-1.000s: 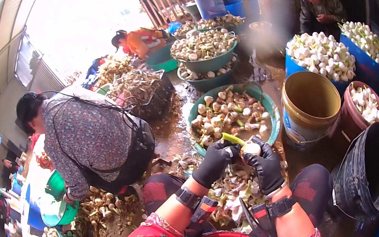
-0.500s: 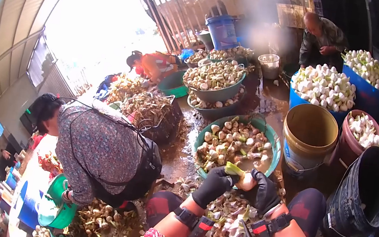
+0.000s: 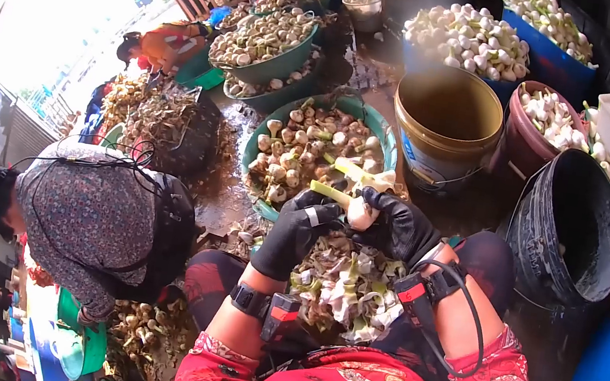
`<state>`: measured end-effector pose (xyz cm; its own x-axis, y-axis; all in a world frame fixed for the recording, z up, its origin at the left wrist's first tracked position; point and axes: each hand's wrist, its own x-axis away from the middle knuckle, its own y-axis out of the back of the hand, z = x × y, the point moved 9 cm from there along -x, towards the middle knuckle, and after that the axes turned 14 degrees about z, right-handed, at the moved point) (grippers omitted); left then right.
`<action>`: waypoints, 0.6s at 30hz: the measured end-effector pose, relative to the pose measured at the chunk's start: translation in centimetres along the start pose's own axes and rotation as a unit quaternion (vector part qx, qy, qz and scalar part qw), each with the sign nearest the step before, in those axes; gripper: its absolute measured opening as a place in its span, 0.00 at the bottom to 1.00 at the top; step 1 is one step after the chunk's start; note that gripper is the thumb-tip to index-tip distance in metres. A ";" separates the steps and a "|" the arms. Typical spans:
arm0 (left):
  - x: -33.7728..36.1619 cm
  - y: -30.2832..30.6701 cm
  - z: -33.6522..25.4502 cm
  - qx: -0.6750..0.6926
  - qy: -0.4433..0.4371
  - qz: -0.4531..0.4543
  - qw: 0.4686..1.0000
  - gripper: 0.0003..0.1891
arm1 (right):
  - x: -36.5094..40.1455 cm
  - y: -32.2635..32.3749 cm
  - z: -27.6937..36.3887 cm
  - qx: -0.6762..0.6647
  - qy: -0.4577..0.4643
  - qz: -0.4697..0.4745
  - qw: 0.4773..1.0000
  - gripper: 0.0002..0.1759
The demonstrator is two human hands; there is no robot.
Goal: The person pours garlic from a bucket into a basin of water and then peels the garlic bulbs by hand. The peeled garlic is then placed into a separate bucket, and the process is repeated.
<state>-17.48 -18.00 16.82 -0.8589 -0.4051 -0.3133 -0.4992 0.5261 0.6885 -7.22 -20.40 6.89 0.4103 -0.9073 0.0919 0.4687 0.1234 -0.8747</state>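
Between my gloved hands is a garlic bulb (image 3: 361, 213) with a thick, pale green stem pointing left. My left hand (image 3: 300, 233), in a black glove with a light band on one finger, is closed on the bulb's stem side. Fingers of my right hand (image 3: 399, 229), also black-gloved, curl around its other side. A whitish stem piece (image 3: 358, 173) shows just above the bulb. Right beyond my hands, a green basin (image 3: 388, 134) holds loose garlic bulbs in murky water. Below them, a pile of peeled garlic skins (image 3: 354, 287) lies between my knees.
An upright yellowish bucket (image 3: 434, 158) and tilted black buckets (image 3: 528, 237) stand to the right. Behind are a pink tub (image 3: 519, 139) and blue tubs of clean garlic (image 3: 533, 35). A person (image 3: 95, 212) bends at the left; another person (image 3: 165, 46) works farther back.
The view has tipped down and shifted right. My right hand has closed in around the bulb beside my left hand, and a whitish stem piece now shows above it.
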 end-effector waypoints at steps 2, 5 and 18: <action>0.4 -1.8 3.7 0.424 0.202 -0.076 0.880 0.10 | 0.0 0.2 -0.1 -0.013 0.017 0.003 1.000 0.16; -0.2 -2.2 4.4 0.406 0.221 -0.086 0.882 0.09 | 1.6 -0.5 2.8 0.205 0.065 -0.054 0.975 0.13; 1.7 1.2 2.7 0.461 0.176 -0.201 0.846 0.09 | 4.5 4.3 -3.8 0.813 -0.206 -0.097 0.536 0.18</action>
<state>-19.83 -16.01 15.37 -0.5930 -0.8017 -0.0748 -0.7589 0.5876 -0.2808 -6.37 -25.48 1.72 0.2112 -0.8423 0.4959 0.4579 0.5335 0.7111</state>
